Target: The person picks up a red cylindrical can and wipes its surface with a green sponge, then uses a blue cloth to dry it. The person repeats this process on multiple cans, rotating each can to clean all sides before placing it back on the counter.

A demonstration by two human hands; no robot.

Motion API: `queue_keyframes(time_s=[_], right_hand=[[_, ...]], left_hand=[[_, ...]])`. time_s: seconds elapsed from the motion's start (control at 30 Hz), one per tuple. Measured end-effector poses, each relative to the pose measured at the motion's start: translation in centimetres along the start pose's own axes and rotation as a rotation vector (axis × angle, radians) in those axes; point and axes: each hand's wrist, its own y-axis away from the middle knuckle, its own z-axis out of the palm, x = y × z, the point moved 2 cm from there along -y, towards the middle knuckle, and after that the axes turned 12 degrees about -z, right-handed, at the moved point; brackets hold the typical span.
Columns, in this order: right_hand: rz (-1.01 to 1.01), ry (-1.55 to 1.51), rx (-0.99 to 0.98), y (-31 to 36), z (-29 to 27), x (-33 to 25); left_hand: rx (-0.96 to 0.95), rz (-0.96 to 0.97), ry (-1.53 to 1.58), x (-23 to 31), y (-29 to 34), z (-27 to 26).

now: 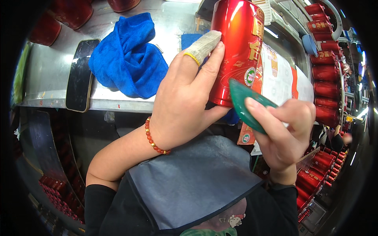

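A glossy red can-shaped container (236, 47) with gold lettering and a round green-and-white mark stands nearly upright before me. My left hand (185, 90) grips it from the left, its fingers along the side and the thumb near the base. A knitted cot (204, 46) with a yellow edge covers one of those fingers. In my right hand (285, 129) a green scraper (248, 103) is pinched, its pointed tip close to the container's lower side. Whether the tip touches the surface I cannot tell. The container's far side is hidden.
On the metal table (47, 82) lie a blue cloth (130, 59) and a phone (82, 74). More red containers (71, 13) stand at the back left. White and red printed sheets (283, 74) lie to the right. Rows of red containers (326, 78) line the far right.
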Motion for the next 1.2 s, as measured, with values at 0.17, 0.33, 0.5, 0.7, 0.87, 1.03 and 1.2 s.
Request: queue_keyframes(time_s=[0.17, 0.33, 0.5, 0.7, 0.87, 1.03, 1.2], right_hand=[[-0.005, -0.139, 0.007, 0.5, 0.2, 0.5], [0.126, -0.369, 0.025, 0.2, 0.3, 0.6], [0.401, -0.553, 0.144, -0.2, 0.9, 3.4], [0.837, -0.705, 0.45, 2.9, 2.2, 6.5], [0.635, -0.772, 0.233, 3.0, 3.0, 5.5], [0.835, -0.862, 0.434, 3.6, 2.7, 7.8], [0.826, -0.953, 0.375, 1.4, 3.5, 9.7]], left_hand=[[0.001, 0.021, 0.067, -0.8, -0.1, 0.2], [-0.036, 0.028, 0.09, -2.1, 0.1, 0.2], [-0.064, 0.024, 0.099, -1.9, -0.4, -0.1], [-0.153, -0.02, 0.162, -2.4, 0.0, 0.0], [-0.272, -0.066, 0.176, -3.1, 0.4, -0.3], [-0.318, 0.009, 0.095, -3.1, 0.0, -0.5], [-0.379, -0.051, 0.13, -3.3, 0.2, -0.5]])
